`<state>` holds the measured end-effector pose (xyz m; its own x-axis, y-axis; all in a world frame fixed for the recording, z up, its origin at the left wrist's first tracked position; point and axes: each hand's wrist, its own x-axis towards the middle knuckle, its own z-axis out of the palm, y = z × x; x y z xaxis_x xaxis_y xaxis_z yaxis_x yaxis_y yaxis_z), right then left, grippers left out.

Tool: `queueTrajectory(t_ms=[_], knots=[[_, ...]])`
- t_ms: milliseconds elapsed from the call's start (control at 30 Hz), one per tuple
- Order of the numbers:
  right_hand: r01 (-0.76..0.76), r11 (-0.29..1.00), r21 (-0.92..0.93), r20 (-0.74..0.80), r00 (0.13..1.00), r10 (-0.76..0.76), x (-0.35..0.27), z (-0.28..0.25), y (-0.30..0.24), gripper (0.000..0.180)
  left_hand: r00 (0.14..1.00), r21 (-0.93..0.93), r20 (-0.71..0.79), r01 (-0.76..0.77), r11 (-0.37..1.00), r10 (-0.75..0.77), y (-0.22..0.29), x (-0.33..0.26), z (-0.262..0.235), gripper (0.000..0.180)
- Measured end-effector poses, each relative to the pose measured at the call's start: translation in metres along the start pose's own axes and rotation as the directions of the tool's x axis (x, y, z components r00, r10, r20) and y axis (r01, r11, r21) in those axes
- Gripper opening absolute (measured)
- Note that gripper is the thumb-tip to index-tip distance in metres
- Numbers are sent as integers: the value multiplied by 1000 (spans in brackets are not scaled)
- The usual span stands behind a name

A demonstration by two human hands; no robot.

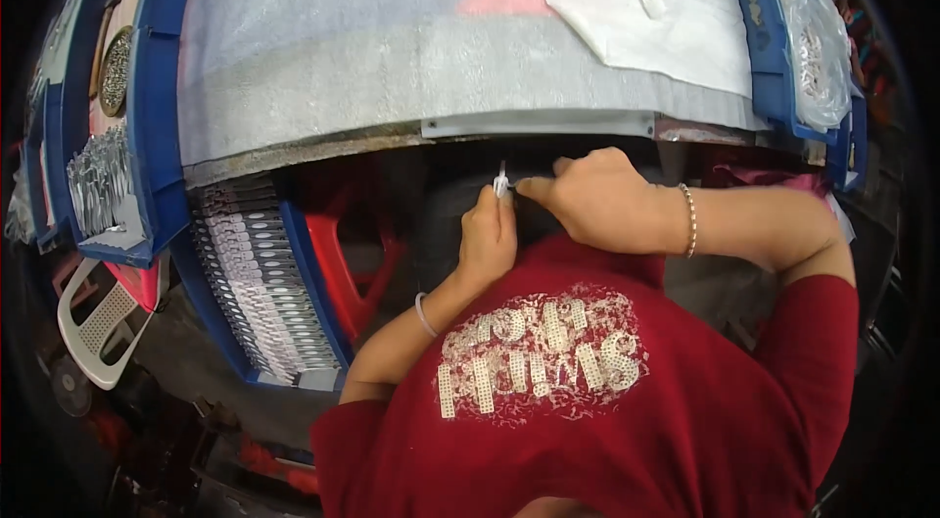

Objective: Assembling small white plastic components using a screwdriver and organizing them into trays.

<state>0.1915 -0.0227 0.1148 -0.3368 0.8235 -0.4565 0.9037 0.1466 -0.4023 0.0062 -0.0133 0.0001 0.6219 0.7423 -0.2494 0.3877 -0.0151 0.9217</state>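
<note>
The left hand (487, 236) was curled shut, thumb and forefinger pinched on a small white piece (501, 181) that stood up out of the top of the fist; the piece's long axis ran roughly upright, pointing toward the table edge (539, 123) above it; what sort of part it was, the picture was too small to tell. The right hand (597, 200) came in from the right with its fingertips (524, 187) drawn together just beside the piece, touching it or all but; whether they had any hold of it could not be told. So the piece lay directly above the left grip and to the left of the right one, the left hand the nearer and the carrier. Both hands worked low, in the dark gap under the grey-covered table, over the red shirt (607, 400); each wrist wore a bracelet. Well apart to the left, a blue tray (304, 293) held rows of grey flat parts; a plastic bag (818, 53) lay far right.
</note>
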Motion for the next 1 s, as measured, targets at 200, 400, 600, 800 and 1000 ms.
queueTrajectory(t_ms=[200, 400, 600, 800, 1000], knots=[[231, 938, -257, 12, 972, -236, 7, 3, -10, 44, 999, -140, -24, 24, 990, -27, 1, 5, -1, 14], [259, 941, -218, -14, 963, -269, 15, 8, -4, 45, 1000, -95, -12, 13, 995, -15, -10, 6, -3, 13], [-7, 998, 63, 103, 995, 1, 20, 2, 7, 36, 1000, 6, -7, -3, 1000, 3, -8, 7, -2, 14], [-212, 818, 535, -43, 960, 278, 14, 30, 7, 27, 1000, 50, -28, -11, 999, 12, -5, 5, 0, 15], [-311, 503, 807, 207, 945, 252, 0, -1, 8, 39, 997, -149, 36, 71, 986, -67, 8, -1, -7, 24]])
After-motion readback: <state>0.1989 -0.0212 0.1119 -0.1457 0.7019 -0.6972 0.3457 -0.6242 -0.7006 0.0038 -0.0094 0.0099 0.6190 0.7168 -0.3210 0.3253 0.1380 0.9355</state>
